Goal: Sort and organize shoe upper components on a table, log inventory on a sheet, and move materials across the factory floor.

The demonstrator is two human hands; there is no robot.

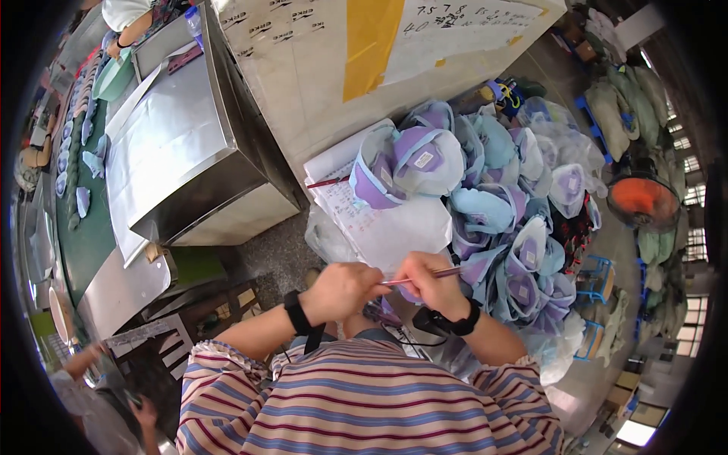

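Observation:
My left hand (341, 290) and my right hand (434, 284) are close together in front of my body. Between them runs a slim pen (396, 282), its near-left end pinched by my left fingers. My right fist wraps its middle, and a darker end sticks out to the right. Just beyond my hands lie white paper sheets (402, 239) with handwriting, and a red pen (330, 183) rests on them. Lavender and pale-blue cup-shaped fabric pieces (428, 163), which look like shoe uppers, sit on the papers' far part and are heaped to the right.
A metal-topped work table (171, 125) stands at the left, beside a green conveyor belt (83, 227). A large carton (303, 68) rises ahead. On the right are an orange-centred fan (644, 199) and blue stools (596, 279). Other people are at the far left and lower left (91, 409).

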